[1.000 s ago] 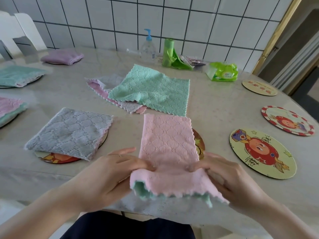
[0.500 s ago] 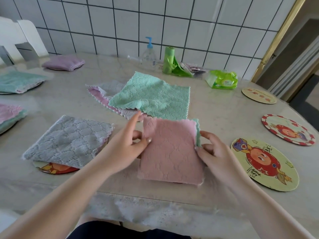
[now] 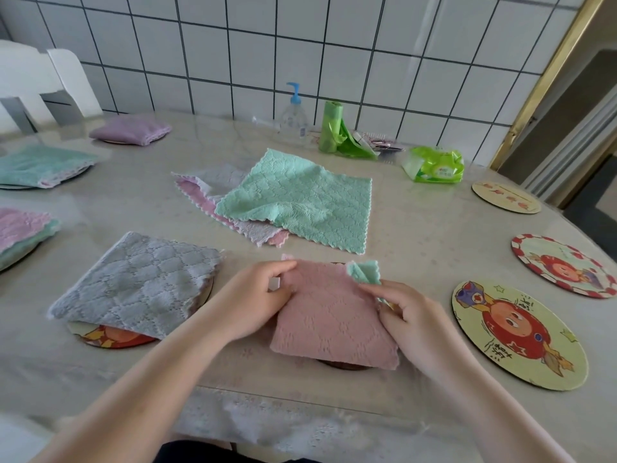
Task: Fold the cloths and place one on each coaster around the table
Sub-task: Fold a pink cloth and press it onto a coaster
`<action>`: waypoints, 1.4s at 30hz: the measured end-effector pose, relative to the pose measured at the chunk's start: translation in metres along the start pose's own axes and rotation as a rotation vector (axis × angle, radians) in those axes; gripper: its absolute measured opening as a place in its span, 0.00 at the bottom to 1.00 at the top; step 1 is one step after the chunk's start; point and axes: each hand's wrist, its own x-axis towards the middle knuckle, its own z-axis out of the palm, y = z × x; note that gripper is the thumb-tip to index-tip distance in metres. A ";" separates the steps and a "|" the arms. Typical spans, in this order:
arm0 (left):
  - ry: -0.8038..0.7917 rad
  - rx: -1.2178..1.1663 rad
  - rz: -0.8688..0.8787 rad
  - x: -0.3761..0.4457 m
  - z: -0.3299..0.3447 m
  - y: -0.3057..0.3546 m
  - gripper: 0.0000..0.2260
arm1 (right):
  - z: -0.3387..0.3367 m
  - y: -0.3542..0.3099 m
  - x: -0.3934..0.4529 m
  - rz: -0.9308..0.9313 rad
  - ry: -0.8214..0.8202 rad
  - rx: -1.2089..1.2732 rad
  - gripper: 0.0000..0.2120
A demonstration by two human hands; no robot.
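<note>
A folded pink cloth (image 3: 330, 315) with a green underside lies over a coaster (image 3: 344, 365) near the table's front edge; only the coaster's rim shows. My left hand (image 3: 257, 299) pinches the cloth's far left corner. My right hand (image 3: 407, 312) grips its right edge, where a green corner sticks up. A folded grey cloth (image 3: 137, 285) covers the coaster (image 3: 110, 337) to the left. Unfolded cloths lie mid-table: a green one (image 3: 297, 202) over a pink-and-grey one (image 3: 207, 192).
Bare picture coasters sit at right (image 3: 521, 335), (image 3: 564, 265), (image 3: 505, 197). Folded cloths rest on coasters at left: pink (image 3: 20, 228), green (image 3: 40, 165), purple (image 3: 130, 130). A pump bottle (image 3: 293, 115), green bag roll (image 3: 334, 132) and wipes pack (image 3: 434, 163) stand by the tiled wall.
The pink cloth's near half was lifted and folded away from me, making a smaller square. Both hands moved from the near edge to its far corners.
</note>
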 end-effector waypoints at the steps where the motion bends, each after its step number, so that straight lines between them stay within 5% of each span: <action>1: -0.001 0.005 0.000 0.001 0.000 0.000 0.21 | 0.000 0.000 0.001 0.011 0.000 -0.001 0.22; 12: -0.091 -0.015 -0.023 0.002 -0.008 0.000 0.25 | -0.007 0.000 0.005 0.114 -0.014 0.022 0.21; 17: 0.142 0.100 0.104 -0.018 -0.011 0.015 0.25 | -0.010 -0.008 0.003 0.069 0.045 -0.086 0.22; 22: -0.109 0.343 0.139 -0.019 0.019 0.038 0.26 | 0.014 -0.037 0.006 -0.021 -0.184 -0.364 0.38; 28: -0.215 0.511 0.021 -0.023 0.026 0.020 0.30 | 0.022 -0.018 -0.002 0.049 -0.269 -0.475 0.31; 35: -0.108 0.499 -0.008 -0.031 0.016 0.006 0.40 | 0.004 -0.001 -0.026 0.101 -0.127 -0.421 0.36; 42: 0.067 0.244 0.087 -0.043 0.010 -0.002 0.30 | 0.000 0.000 -0.045 0.007 0.033 -0.183 0.26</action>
